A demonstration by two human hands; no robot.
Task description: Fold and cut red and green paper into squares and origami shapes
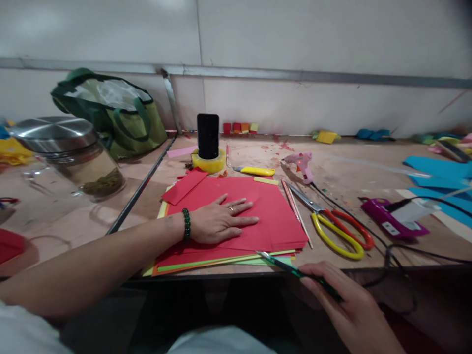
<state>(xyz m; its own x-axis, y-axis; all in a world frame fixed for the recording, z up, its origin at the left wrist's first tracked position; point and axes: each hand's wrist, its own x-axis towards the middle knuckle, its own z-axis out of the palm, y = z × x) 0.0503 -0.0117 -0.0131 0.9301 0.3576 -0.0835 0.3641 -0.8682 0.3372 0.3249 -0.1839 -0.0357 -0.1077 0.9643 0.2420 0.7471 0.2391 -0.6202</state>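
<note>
My left hand [217,221] lies flat with fingers spread on a stack of red paper [273,211]. Green, orange and yellow sheets show at the stack's lower edges. A smaller red paper strip [185,187] rests across its upper left corner. In my right hand [342,300], at the front edge of the table, is a slim green pen-shaped tool [282,264]. Its pale pointed tip is at the stack's lower edge and points left; whether it is a pen or a craft knife is unclear. Part of the tool is hidden by my fingers.
Right of the stack lie scissors [332,226], a pink glue gun [302,166] and a purple power strip [393,219] with cables. Behind it are a yellow utility knife [258,171] and a phone [208,135] on a tape roll [210,162]. A glass jar [81,162] and green bag [129,118] stand left.
</note>
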